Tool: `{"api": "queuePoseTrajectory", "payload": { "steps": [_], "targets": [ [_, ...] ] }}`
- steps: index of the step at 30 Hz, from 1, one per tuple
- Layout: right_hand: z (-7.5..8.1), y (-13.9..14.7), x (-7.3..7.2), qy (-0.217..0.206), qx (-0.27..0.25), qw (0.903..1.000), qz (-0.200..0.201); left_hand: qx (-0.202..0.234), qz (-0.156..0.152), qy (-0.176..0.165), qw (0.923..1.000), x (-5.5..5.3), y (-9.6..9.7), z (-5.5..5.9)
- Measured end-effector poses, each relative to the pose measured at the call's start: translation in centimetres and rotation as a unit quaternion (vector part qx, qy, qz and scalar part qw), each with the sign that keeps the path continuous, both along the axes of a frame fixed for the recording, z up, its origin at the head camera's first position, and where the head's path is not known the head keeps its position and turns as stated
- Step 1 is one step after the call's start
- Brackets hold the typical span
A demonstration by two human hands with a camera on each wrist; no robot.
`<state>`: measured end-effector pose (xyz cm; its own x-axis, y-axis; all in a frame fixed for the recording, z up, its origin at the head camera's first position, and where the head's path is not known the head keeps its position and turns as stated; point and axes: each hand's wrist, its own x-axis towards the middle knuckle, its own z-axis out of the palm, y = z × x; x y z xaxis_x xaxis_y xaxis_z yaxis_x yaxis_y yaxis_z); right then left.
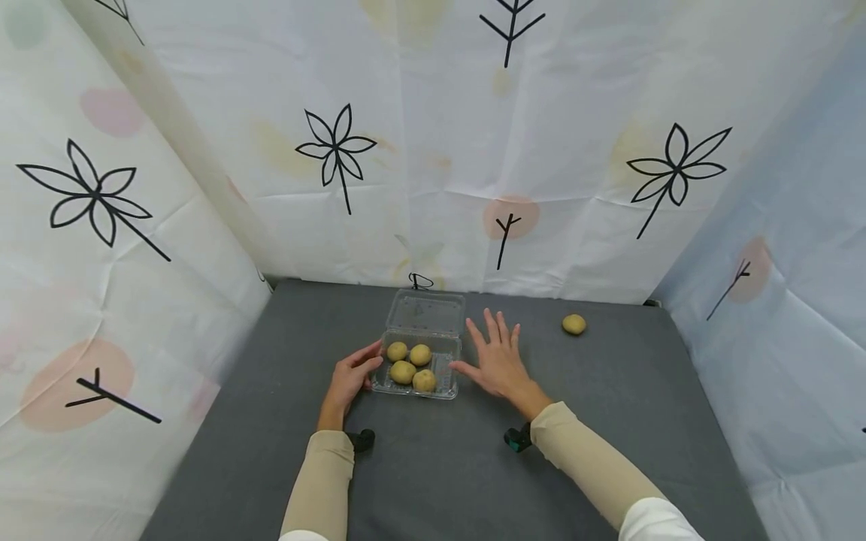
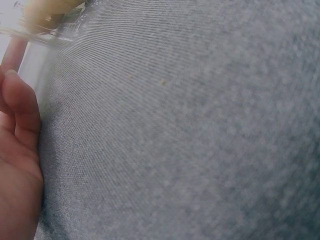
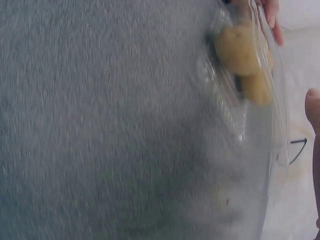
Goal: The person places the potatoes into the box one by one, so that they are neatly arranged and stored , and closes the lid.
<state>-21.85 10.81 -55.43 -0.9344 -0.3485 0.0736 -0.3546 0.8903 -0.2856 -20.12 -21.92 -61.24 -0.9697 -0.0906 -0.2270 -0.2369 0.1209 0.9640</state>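
A clear plastic clamshell container [image 1: 446, 392] stands on the grey cloth with its lid [image 1: 426, 312] folded back. Several small potatoes [image 1: 403, 372] lie in its base, mostly toward the left. At its left side, my left hand [image 1: 346, 378] holds the wall, thumb and fingertips right at the rim. Lower fingers [image 2: 22, 100] curl beneath the container's edge in the left wrist view. My right hand [image 1: 499, 364] is spread beside the container's right side, its thumb near the rim and nothing held. A potato [image 3: 237, 50] shows through the plastic in the right wrist view.
One more potato [image 1: 573, 324] lies farther right, toward the back of the grey-covered table [image 1: 609, 421]. A white curtain [image 1: 419, 150] with plant drawings rises behind the table and along both sides. Dark wrist cameras [image 1: 364, 440] sit beneath the wrists.
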Motion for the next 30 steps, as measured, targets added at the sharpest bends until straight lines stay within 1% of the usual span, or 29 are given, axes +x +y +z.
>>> {"api": "queuePoseTrajectory", "payload": {
  "steps": [9, 12, 16, 19, 30],
  "targets": [
    [0.5, 2.0, -0.9, -0.005, 0.003, 0.9996, -0.028, -0.002, 0.005, 0.002, 1.0000, -0.1, 0.0, -0.1],
    [0.1, 2.7, -1.4, -0.006, 0.007, 0.9994, -0.035, -0.003, 0.005, 0.002, 1.0000, -0.1, 0.0, -0.1],
    [0.1, 3.6, -1.8, -0.009, 0.006, 0.9991, -0.040, -0.005, 0.004, 0.001, 1.0000, -0.1, 0.0, -0.1],
    [0.4, 4.1, -2.0, -0.015, 0.007, 0.9988, -0.047, -0.003, 0.002, 0.002, 1.0000, 0.0, 0.1, 0.0],
    [0.3, 6.8, -3.2, -0.029, 0.018, 0.9968, -0.072, -0.007, 0.000, 0.008, 0.9999, 0.1, 0.1, 0.1]
  ]
}}
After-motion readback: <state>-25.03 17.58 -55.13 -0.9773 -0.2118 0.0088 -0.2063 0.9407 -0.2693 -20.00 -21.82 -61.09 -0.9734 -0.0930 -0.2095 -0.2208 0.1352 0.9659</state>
